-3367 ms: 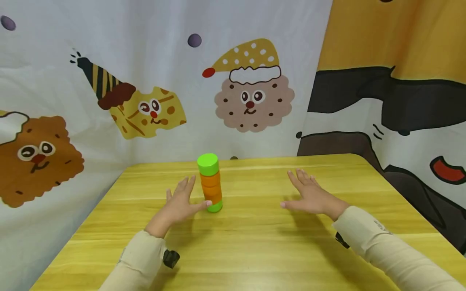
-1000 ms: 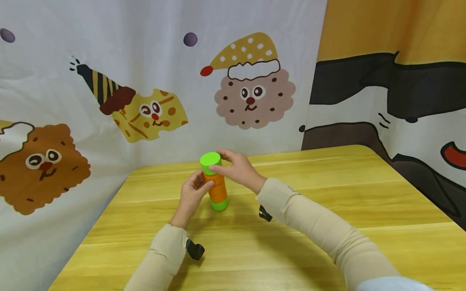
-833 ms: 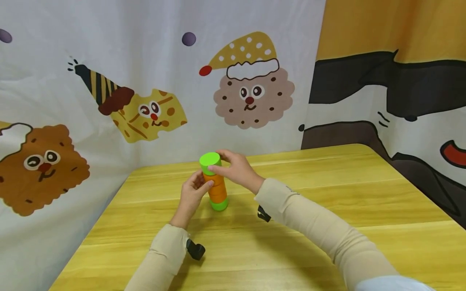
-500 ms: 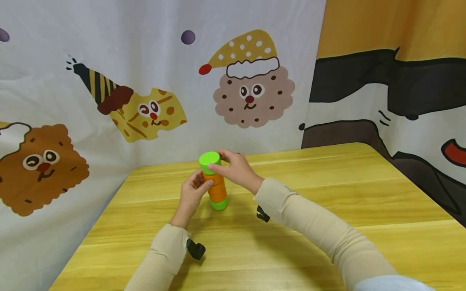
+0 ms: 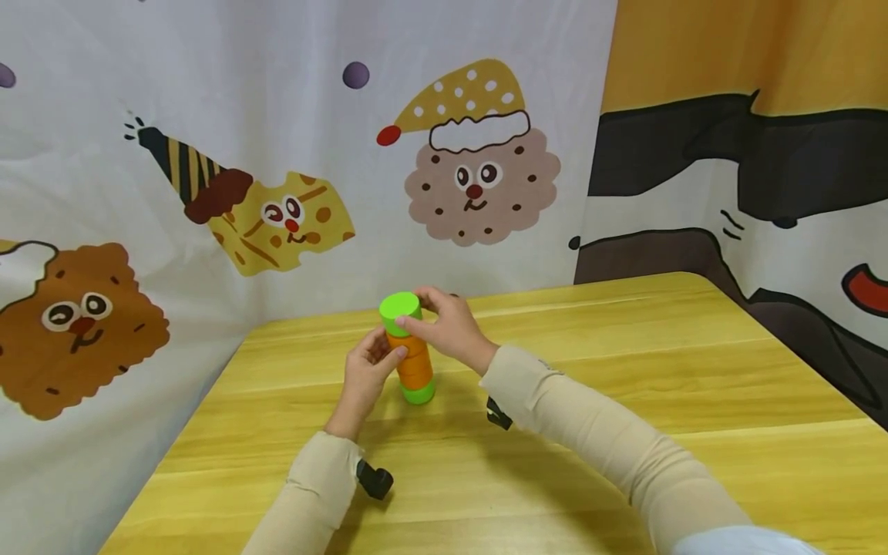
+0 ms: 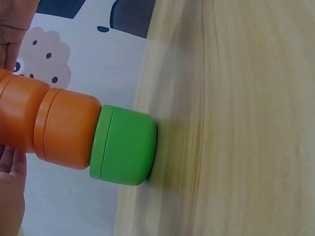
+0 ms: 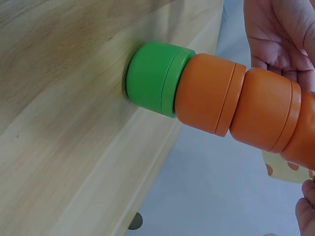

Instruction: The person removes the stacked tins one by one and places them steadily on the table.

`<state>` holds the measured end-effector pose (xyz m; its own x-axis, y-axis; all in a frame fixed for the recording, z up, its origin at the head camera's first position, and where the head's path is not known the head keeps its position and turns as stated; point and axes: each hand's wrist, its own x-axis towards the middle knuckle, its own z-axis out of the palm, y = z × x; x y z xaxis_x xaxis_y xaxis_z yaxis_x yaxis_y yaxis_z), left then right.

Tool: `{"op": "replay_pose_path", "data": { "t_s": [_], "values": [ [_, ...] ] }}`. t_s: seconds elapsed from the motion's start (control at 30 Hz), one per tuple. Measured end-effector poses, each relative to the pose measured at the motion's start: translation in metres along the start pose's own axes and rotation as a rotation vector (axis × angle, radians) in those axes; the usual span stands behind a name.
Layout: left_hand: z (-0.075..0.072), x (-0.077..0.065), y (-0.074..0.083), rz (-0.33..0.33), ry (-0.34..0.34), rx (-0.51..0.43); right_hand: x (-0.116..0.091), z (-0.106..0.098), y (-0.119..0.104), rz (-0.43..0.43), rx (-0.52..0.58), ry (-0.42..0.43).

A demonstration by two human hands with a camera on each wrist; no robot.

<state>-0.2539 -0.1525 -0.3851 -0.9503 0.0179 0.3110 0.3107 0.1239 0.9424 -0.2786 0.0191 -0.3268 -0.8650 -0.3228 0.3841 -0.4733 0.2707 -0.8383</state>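
Note:
A segmented cylinder [image 5: 415, 368] stands upright on the table, with a bright green top, an orange ribbed middle and a green base. In the left wrist view its orange segments [image 6: 69, 129] narrow at the seams above the green base [image 6: 128, 146]. My left hand [image 5: 364, 378] holds the upper orange part from the left, thumb in front. My right hand [image 5: 454, 327] grips the green top from the right, thumb on the near side and fingers behind. The base rests on the wood in the right wrist view, where the upper end is out of frame.
The wooden table [image 5: 624, 462] reaches back to a hanging cloth [image 5: 305, 77] printed with cartoon biscuits and cheese. Small black devices sit at the left cuff [image 5: 375, 479] and the right cuff [image 5: 499, 414].
Both hands were spread apart over the table at first; they have since come in and taken hold of the cylinder. Over the last second hands and cylinder look almost unmoved.

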Motion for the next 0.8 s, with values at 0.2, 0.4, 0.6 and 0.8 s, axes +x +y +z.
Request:
{"op": "replay_pose_path", "data": {
  "t_s": [0.2,0.4,0.6,0.8],
  "values": [
    [0.001,-0.001,0.000,-0.005,0.011,0.000,-0.001,-0.001,0.001,-0.028,0.012,0.034],
    [0.001,0.000,-0.001,0.009,0.011,-0.020,-0.001,-0.012,0.003,-0.085,0.019,0.115],
    [0.001,0.001,-0.001,0.015,0.025,-0.050,-0.007,-0.025,0.013,-0.116,0.051,0.190],
    [0.002,-0.001,-0.001,0.014,0.041,-0.050,-0.021,-0.028,0.022,-0.079,0.065,0.202]
  ]
}}
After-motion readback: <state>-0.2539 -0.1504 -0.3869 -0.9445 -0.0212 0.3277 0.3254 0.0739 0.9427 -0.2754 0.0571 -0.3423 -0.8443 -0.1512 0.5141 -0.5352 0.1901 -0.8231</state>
